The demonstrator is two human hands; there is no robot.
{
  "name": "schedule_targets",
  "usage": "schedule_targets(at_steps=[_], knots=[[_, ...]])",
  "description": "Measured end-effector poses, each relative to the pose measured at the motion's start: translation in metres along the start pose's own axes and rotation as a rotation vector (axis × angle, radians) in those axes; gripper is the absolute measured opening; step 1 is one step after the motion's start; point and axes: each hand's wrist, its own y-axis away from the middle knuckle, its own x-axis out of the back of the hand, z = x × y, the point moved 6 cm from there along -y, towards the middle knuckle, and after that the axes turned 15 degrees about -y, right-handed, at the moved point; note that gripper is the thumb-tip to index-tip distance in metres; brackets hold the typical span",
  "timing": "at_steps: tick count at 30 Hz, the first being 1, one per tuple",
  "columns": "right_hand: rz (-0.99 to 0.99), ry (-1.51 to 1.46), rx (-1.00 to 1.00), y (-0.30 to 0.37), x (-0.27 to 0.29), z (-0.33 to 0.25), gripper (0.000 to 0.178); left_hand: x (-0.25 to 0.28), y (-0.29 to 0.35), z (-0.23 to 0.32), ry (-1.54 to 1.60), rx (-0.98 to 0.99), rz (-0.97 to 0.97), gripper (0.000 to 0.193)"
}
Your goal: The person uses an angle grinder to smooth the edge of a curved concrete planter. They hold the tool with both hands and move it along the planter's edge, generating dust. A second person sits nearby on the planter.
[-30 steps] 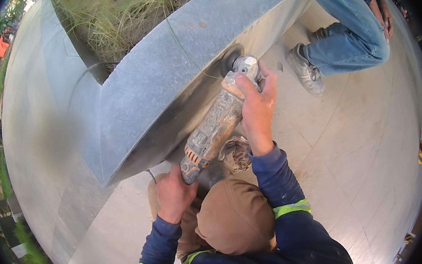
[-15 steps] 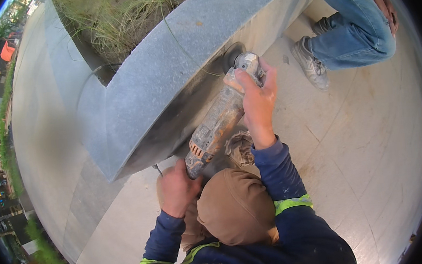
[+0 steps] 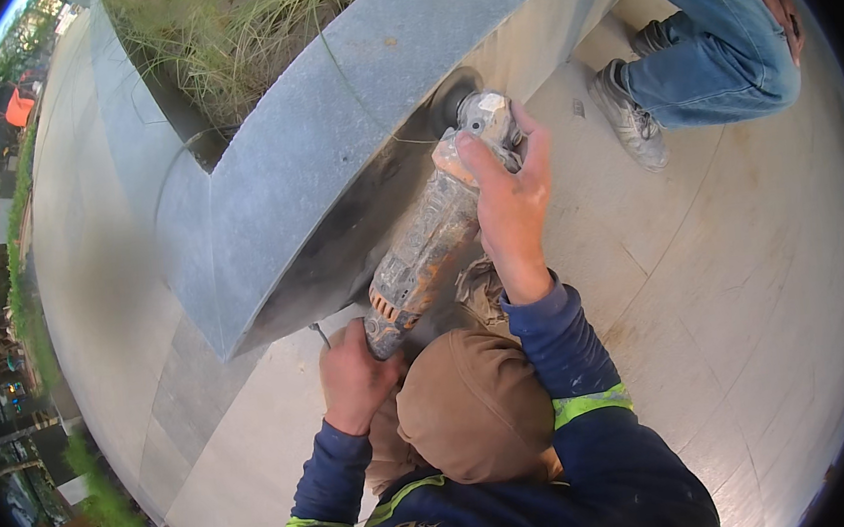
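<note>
A dusty grey and orange angle grinder point(image 3: 422, 243) slants along the side face of a low grey stone wall point(image 3: 329, 121). My left hand point(image 3: 356, 375) is closed round its rear end. Up at the front, my right hand point(image 3: 510, 180) grips the grinder's head, with thumb and fingers on either side. The round disc point(image 3: 453, 98) lies at the wall's face just under the top slab; whether it touches is hard to tell. A thin dark rod-like piece point(image 3: 319, 335) sticks out beside my left hand. My brown-clad knee point(image 3: 475, 404) is below the grinder.
Long grass point(image 3: 223, 50) grows in the planter behind the wall. At the upper right a person in blue jeans point(image 3: 711, 68) crouches near the wall, a grey shoe point(image 3: 630, 120) on the paved floor point(image 3: 707, 309). A crumpled brown thing point(image 3: 481, 288) sits beside the grinder, partly hidden.
The grinder's head and my right hand have shifted slightly left along the wall. My left hand keeps its hold at the rear. The view has moved a little.
</note>
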Motion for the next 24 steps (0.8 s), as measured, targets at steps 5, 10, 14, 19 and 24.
schedule_targets(at_steps=[5, 10, 14, 19, 24], knots=[[0.008, 0.106, 0.026, -0.004, 0.013, 0.013, 0.067, -0.008, 0.001, -0.006, -0.048, -0.003, -0.032, 0.033], [0.007, 0.093, 0.013, 0.006, 0.012, 0.022, 0.067, -0.012, 0.008, -0.014, -0.065, 0.010, -0.028, 0.035], [-0.020, 0.005, 0.017, 0.001, -0.001, -0.001, 0.067, 0.001, -0.002, 0.001, 0.032, 0.026, 0.040, 0.030], [0.025, 0.120, -0.014, 0.011, 0.004, 0.013, 0.066, -0.010, 0.010, -0.017, -0.035, 0.012, -0.026, 0.035], [0.010, -0.006, -0.025, 0.013, -0.001, 0.010, 0.065, -0.006, 0.011, -0.014, -0.020, -0.004, -0.002, 0.034]])
